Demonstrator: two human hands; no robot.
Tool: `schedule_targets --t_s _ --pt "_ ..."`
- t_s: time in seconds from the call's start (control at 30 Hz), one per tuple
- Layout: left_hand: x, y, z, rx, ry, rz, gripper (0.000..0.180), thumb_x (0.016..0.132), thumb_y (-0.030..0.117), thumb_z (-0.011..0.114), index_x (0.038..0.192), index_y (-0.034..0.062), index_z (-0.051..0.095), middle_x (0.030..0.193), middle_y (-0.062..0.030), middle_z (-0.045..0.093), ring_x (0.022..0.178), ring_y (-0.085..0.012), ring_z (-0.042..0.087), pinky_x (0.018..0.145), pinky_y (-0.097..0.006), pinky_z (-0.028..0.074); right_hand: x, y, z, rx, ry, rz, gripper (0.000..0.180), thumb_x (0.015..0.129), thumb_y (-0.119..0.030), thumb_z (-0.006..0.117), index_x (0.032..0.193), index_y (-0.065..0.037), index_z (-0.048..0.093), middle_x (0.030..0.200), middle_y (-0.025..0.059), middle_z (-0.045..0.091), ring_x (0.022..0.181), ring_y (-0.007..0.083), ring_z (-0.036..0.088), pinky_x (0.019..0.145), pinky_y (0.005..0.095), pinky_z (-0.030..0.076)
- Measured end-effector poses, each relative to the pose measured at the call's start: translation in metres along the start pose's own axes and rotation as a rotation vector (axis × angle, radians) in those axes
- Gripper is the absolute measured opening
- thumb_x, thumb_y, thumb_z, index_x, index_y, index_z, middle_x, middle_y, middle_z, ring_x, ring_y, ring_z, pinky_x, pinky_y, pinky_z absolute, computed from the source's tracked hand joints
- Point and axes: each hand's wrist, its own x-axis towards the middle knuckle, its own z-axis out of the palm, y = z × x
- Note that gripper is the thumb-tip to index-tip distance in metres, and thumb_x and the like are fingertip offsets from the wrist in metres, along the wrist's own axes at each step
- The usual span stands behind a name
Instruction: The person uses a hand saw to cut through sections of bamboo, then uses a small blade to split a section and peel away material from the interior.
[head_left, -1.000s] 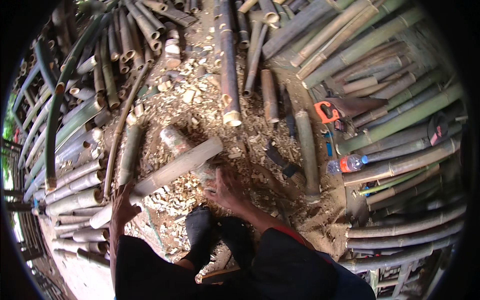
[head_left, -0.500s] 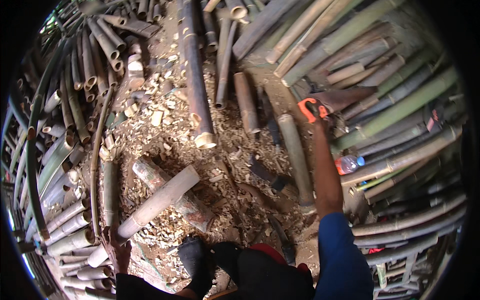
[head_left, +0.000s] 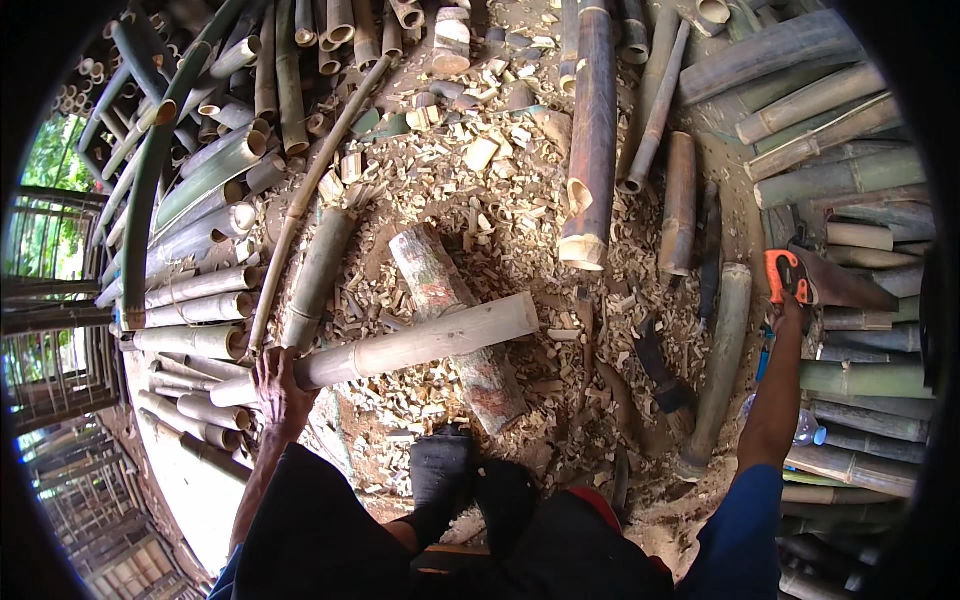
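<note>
- I read the left hand as curled over the pole near its left end, fingers bent across the top.
- The right hand reaches far out to the saw, its fingers at the orange handle; how tightly they close on it I cannot tell.
- The pole lies slantwise across the log, its right end jutting past the log's right edge, its left end beyond my left hand.
- I judge the step in hand to be steadying the pole on the left while taking up the saw on the right.
- As I see it, the next move calls for a full grip on the handle, a lift free of the stacked poles under the blade, and enough left pressure against rolling.
- My right forearm partly covers a bottle, so I would want elbow room there.
- Chips litter the ground around the log, and the feet are near the log's near end.
</note>
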Motion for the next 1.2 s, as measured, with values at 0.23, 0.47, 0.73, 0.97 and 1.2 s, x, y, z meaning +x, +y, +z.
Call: schedule_targets --t_s 0.23,0.47,0.73,0.97,1.2 --pt "0.001 0.002 0.007 -0.043 -0.002 0.044 0.072 0.059 0.019 0.089 0.122 0.0068 0.056 0.123 -0.0166 0.054 0.115 -0.0379 0.049 0.099 -0.050 0.038 -0.055 -0.019 0.024 0.561 -0.039 -0.127 0.015 0.083 -0.017 0.065 0.092 -0.010 0.057 0.083 0.0043 0.059 0.073 0.0202 0.062 0.064 0.0359 0.054" --pt "0.004 0.005 0.000 -0.124 -0.026 0.029 0.068 0.062 0.020 0.086 0.122 0.0060 0.058 0.123 -0.0171 0.056 0.115 -0.0373 0.051 0.102 -0.050 0.038 -0.134 0.008 0.020 0.677 -0.059 -0.362 0.018 0.086 -0.012 0.054 0.100 -0.001 0.055 0.098 0.0123 0.061 0.091 0.0250 0.065 0.082 0.0419 0.055" --pt "0.019 0.031 -0.033 -0.272 -0.053 0.184 0.073 0.066 0.024 0.082 0.131 0.0072 0.053 0.128 -0.0164 0.055 0.120 -0.0368 0.050 0.104 -0.049 0.036 -0.358 0.062 0.015 0.513 0.110 -0.467 0.026 0.086 -0.010 0.058 0.110 0.001 0.061 0.097 0.0057 0.059 0.092 0.0169 0.060 0.083 0.0319 0.049" --pt "0.035 0.057 -0.019 -0.337 -0.149 0.242 0.085 0.062 0.028 0.086 0.137 0.0107 0.050 0.136 -0.0147 0.052 0.127 -0.0346 0.047 0.108 -0.049 0.036 -0.475 0.049 -0.035 0.537 0.006 -0.613 0.029 0.088 -0.010 0.061 0.113 0.003 0.063 0.102 0.0083 0.064 0.093 0.0196 0.062 0.086 0.0330 0.050" --pt "0.041 0.041 -0.001 -0.320 -0.288 0.165 0.049 0.064 0.029 0.086 0.101 0.0095 0.062 0.100 -0.0111 0.070 0.094 -0.0319 0.067 0.082 -0.046 0.052 -0.565 0.015 -0.030 0.477 -0.205 -0.745 0.034 0.085 -0.008 0.059 0.117 0.002 0.056 0.099 0.0044 0.056 0.087 0.0146 0.053 0.084 0.0308 0.045"
